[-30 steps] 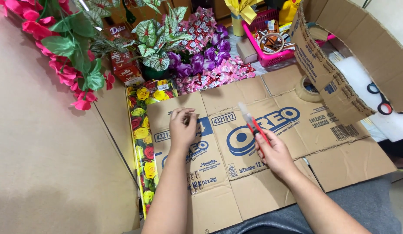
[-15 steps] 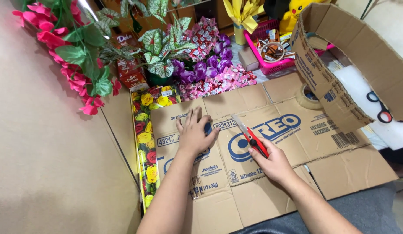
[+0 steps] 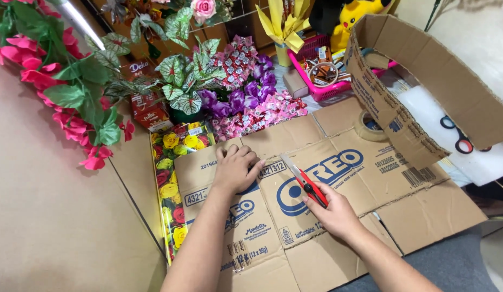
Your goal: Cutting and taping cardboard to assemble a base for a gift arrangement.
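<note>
Hands: two; one cutter (image 3: 306,184), one cardboard sheet (image 3: 338,200).

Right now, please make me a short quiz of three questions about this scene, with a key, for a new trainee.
1. True or false: the left hand lies flat on the flattened cardboard box.
2. What does the right hand hold? A) scissors B) a red utility knife C) a tape roll
3. Fill in: the tape roll rests on the cardboard, under a curved cardboard ____.

Key
1. True.
2. B: the red utility knife, its blade tip on the cardboard beside the left hand.
3. Strip: the curved cardboard strip arches over it.
</note>
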